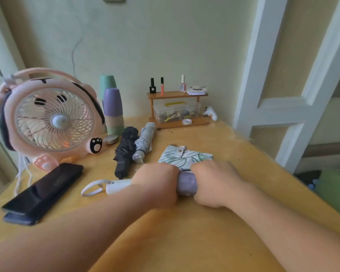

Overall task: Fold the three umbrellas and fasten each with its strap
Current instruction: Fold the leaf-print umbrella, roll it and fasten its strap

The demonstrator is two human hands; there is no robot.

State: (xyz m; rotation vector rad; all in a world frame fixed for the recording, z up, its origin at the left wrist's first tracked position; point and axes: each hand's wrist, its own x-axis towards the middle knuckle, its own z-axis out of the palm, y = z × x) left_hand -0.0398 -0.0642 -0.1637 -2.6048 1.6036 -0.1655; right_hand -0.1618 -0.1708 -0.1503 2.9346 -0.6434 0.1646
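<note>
**Lilac umbrella not yet strapped**

Head view: the left hand (155,183) and right hand (214,181) clench the lilac umbrella (186,183) on the table (204,232). Its strap (181,152) lies beyond them, apparently unsnapped; a slackened grip could let the canopy unroll.

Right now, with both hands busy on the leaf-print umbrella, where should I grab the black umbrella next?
Probably by its blocky handle, the end pointing toward you, coming from the near left. The black umbrella lies flat with the silver umbrella close against its right side, so that flank is crowded.
</note>
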